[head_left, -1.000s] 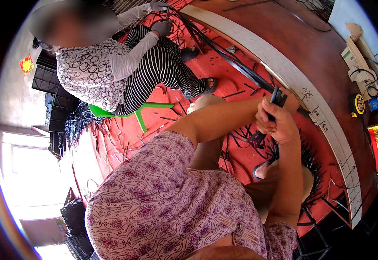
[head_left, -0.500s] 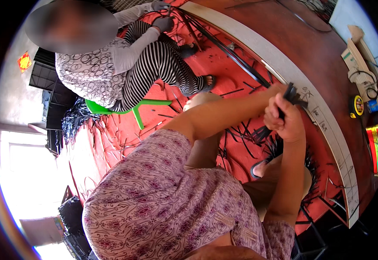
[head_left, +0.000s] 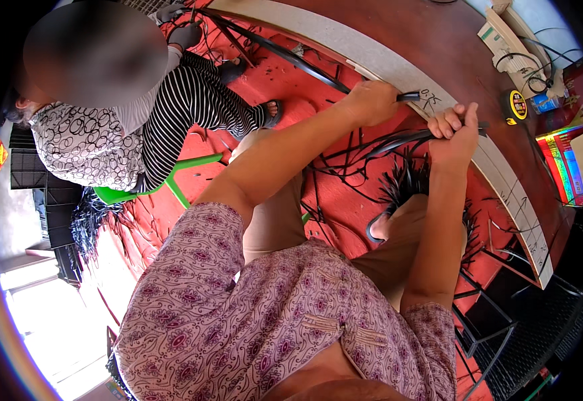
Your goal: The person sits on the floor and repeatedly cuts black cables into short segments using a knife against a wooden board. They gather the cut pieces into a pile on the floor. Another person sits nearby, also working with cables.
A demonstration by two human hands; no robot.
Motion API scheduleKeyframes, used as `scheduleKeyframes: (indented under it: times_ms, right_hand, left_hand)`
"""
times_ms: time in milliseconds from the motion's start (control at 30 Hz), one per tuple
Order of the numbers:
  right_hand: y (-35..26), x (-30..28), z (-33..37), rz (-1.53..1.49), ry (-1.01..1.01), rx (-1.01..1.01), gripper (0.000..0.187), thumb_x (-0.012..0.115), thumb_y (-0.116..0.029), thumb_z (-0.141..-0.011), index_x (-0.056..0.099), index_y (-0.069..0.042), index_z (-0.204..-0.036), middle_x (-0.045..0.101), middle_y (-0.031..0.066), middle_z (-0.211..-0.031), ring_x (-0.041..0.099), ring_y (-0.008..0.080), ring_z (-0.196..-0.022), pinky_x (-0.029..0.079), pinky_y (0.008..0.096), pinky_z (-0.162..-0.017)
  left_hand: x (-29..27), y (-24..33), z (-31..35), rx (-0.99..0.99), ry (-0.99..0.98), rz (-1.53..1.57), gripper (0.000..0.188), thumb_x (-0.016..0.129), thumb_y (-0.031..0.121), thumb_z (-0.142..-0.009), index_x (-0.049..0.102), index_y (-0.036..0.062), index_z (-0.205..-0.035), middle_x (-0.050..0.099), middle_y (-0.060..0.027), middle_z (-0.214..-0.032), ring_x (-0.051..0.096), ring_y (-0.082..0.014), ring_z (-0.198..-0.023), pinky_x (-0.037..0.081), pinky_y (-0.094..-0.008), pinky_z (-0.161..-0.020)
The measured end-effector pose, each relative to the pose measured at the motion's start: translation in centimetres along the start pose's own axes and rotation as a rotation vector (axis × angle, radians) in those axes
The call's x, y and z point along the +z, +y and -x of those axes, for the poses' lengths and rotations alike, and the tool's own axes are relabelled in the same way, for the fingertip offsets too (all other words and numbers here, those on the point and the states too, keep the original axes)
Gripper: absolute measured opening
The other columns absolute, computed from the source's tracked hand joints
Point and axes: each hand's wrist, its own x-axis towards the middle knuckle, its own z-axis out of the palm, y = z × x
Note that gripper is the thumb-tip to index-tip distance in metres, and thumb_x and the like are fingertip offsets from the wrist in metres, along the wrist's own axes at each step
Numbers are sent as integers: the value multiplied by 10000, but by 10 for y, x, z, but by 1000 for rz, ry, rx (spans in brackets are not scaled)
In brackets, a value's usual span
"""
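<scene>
My left hand (head_left: 371, 101) is closed on one end of a black cable (head_left: 398, 140), its short tip sticking out toward the pale edge of the wooden table (head_left: 398, 63). My right hand (head_left: 457, 130) grips the same black cable further along, near the table edge. The cable droops between the hands and runs down to a loop by my knee. Under my hands lies a heap of black cable pieces (head_left: 405, 184) on the red floor (head_left: 345, 214).
Another person (head_left: 137, 127) in a striped and patterned top sits on a green stool (head_left: 171, 190) at upper left, handling long black cables (head_left: 271, 50). On the table lie a yellow tape measure (head_left: 516, 105), a white device with wires (head_left: 508, 47) and a colourful box (head_left: 562, 160).
Both hands rose from my lap to the table edge and moved apart, stretching the black cable between them. The view shifted toward the table.
</scene>
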Motion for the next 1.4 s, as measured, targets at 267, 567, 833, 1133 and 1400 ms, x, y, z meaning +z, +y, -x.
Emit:
scheduleKeyframes:
  times_ms: [267,567,833,1133,1400]
  right_hand:
    - [5,-5,-3,43,13,-8,401,422,-424,-982,479,-130,-717,319,-51,-542,254,87,-435,235,255,-436]
    - [18,15,7,273,171,-64,271,674,-328,-859,527,-116,-776,331,-72,-572,296,37,-433,234,221,-403]
    - [52,16,5,593,-61,-9,240,704,-210,-838,595,-65,-995,438,-65,-659,305,2,-440,225,185,-395]
    - [44,28,-8,689,53,-60,522,826,-240,-702,623,-22,-1131,450,-95,-684,355,-7,-482,245,180,-412]
    - [40,22,-1,622,58,-7,415,666,-319,-847,613,-19,-1129,530,-32,-727,457,36,-542,350,198,-452]
  left_hand:
    - [17,1,-6,126,-2,-190,318,530,292,-849,694,21,-841,674,-204,-864,664,-352,-832,521,-442,-729]
    - [-6,14,-4,-1,7,-37,369,513,333,-877,683,8,-847,659,-235,-854,644,-391,-849,503,-473,-764]
    - [-22,10,-1,60,46,72,278,549,299,-793,675,55,-833,660,-205,-804,642,-392,-805,511,-459,-719]
    - [-25,30,3,169,52,-49,382,573,228,-794,548,10,-1107,676,-153,-845,673,-317,-796,528,-429,-677]
    - [-37,39,11,188,54,278,828,588,203,-786,123,-31,-1430,647,-222,-803,651,-367,-738,507,-419,-678]
